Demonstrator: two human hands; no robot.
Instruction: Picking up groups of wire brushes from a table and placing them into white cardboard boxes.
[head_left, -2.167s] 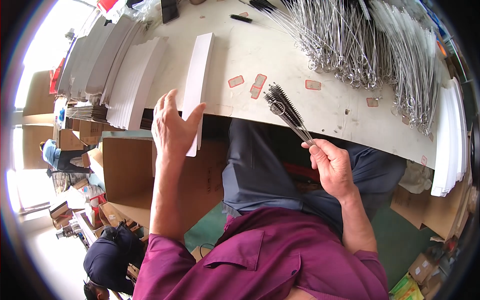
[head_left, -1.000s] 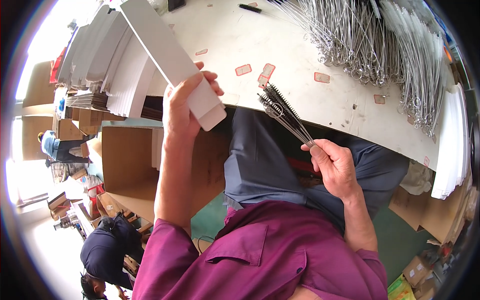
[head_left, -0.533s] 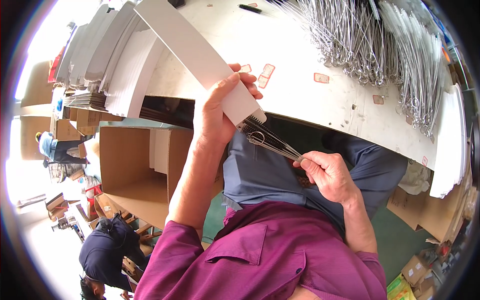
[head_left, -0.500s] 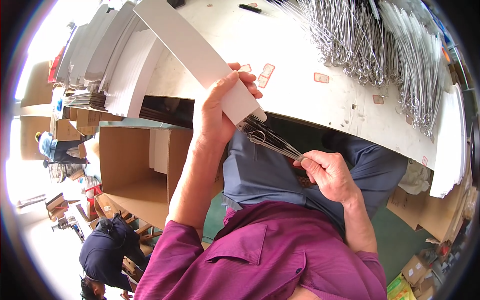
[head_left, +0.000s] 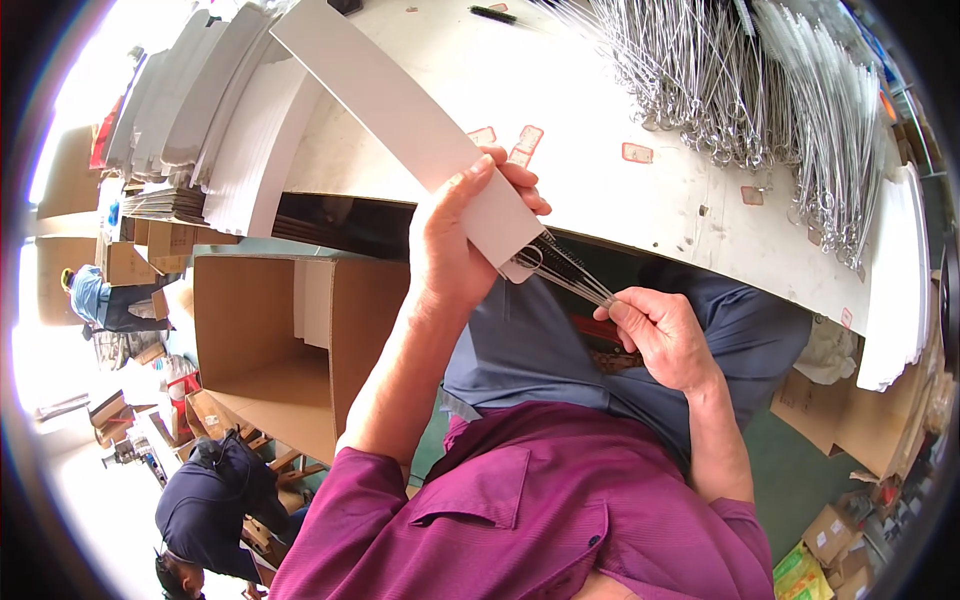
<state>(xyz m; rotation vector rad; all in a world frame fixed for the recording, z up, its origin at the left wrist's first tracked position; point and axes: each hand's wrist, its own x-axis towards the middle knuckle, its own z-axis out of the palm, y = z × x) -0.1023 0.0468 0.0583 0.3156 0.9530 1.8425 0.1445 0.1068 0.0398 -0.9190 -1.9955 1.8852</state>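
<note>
My left hand (head_left: 455, 235) is wrapped round a long white box (head_left: 400, 115), tilted with its lower end toward my lap. Out of that open lower end sticks a bundle of thin wire brushes (head_left: 575, 272) with dark bristles and a ring among them. Most of the bristled length is hidden inside the box. My right hand (head_left: 660, 335) pinches the bare wire ends of the bundle between thumb and fingers. A small white flap (head_left: 517, 272) hangs at the box's mouth.
On the white table (head_left: 590, 190) lie many wire brushes with ring ends (head_left: 720, 90), and one small black brush (head_left: 493, 14). Stacked white boxes (head_left: 255, 150) stand at the left. Below is an open cardboard carton (head_left: 262, 400). Two people (head_left: 215, 505) are bent over at the left.
The box in my left hand has slid down and right over the brushes, so less of their bristles shows. My right hand stays nearly in place, holding the wire ends.
</note>
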